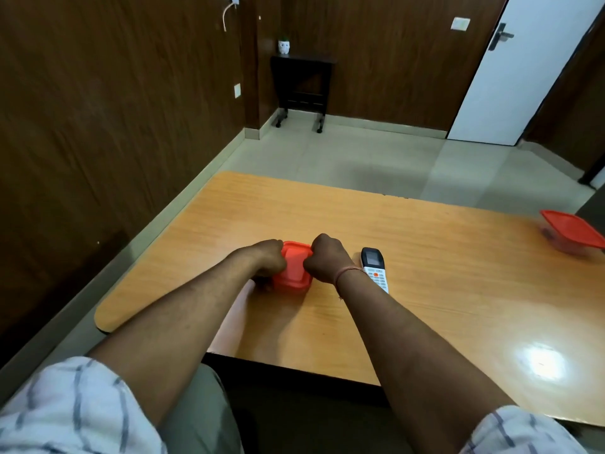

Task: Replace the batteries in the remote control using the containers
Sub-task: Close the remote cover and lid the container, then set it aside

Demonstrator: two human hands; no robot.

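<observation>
A small container with a red lid point(293, 267) stands on the wooden table point(442, 273) in front of me. My left hand point(266, 262) grips its left side and my right hand point(325, 258) grips its right side, fingers curled over the lid's edges. The lid is on. A white remote control point(375, 268) lies face up just right of my right wrist, screen end away from me. A second container with a red lid point(571, 232) sits at the table's far right edge. No batteries are visible.
The table's near edge runs just above my lap. Beyond its far edge is tiled floor, a small dark side table point(302, 83) with a white pot against the wood-panelled wall, and a white door point(523, 67) at the right.
</observation>
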